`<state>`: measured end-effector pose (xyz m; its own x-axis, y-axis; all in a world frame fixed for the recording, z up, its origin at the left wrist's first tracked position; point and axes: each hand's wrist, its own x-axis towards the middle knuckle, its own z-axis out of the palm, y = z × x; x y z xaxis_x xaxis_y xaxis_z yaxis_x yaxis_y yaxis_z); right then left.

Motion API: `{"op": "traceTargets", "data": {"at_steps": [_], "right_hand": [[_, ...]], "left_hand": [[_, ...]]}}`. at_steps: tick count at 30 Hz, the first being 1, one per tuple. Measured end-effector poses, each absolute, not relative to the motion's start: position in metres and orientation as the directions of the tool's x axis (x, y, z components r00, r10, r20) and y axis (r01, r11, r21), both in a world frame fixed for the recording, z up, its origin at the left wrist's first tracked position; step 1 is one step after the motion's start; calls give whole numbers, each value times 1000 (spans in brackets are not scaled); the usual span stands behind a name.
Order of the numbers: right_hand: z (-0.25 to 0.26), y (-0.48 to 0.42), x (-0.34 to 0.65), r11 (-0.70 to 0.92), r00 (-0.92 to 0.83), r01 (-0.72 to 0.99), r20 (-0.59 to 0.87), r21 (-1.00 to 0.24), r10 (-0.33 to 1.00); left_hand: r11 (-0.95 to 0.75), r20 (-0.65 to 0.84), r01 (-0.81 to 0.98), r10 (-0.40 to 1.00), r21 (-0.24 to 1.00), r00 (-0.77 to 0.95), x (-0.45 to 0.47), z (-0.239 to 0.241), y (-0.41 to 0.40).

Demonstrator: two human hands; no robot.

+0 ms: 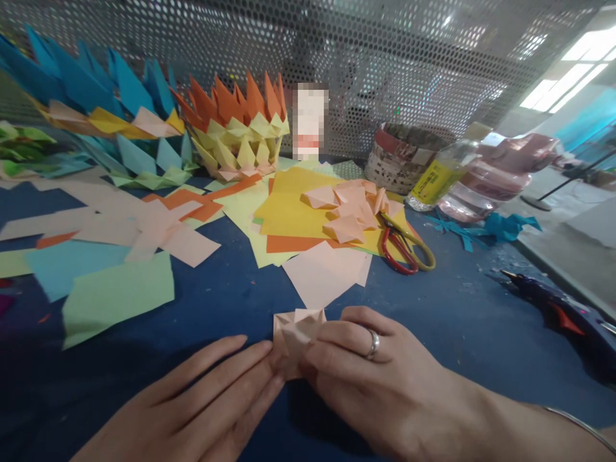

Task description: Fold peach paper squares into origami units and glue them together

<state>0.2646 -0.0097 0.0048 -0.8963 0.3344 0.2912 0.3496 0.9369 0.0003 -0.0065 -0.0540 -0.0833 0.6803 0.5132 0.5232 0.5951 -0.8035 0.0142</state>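
A small pale peach piece of folded paper (294, 330) is between my two hands, with creased triangular flaps on its upper side. My right hand (370, 372), wearing a ring, pinches its right side between thumb and fingers. My left hand (206, 391) comes in from the lower left with long, fairly straight fingers; its fingertips grip the paper's left edge. My fingers cover the paper's lower corners. Just beyond it lie flat pale pink sheets (327, 273).
Folded peach pieces (349, 208) and scissors (402, 247) rest on yellow sheets (279, 212). Blue (86, 77) and orange (240, 106) pointed paper constructions stand behind. Paper scraps (120, 301) lie left. At right are a round container (399, 157), bottles (495, 179) and a glue gun (553, 308).
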Motion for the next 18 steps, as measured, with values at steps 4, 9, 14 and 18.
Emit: {"op": "traceTargets", "data": {"at_steps": [4,9,14,18], "right_hand": [[1,-9,267,934,-887,347,292,-88,357],[4,-3,271,890,-798,348,406,-295,446],[4,13,275,786,-729,420,347,-454,590],[1,21,277,786,-777,406,277,-466,566]], "left_hand": [[-806,509,591,522,32,684,-7,-83,-55],[-800,507,599,530,33,680,-8,-78,-56],[-836,526,546,441,-53,727,-12,-69,-50],[-856,527,508,391,-92,755,-13,-64,-44]]}}
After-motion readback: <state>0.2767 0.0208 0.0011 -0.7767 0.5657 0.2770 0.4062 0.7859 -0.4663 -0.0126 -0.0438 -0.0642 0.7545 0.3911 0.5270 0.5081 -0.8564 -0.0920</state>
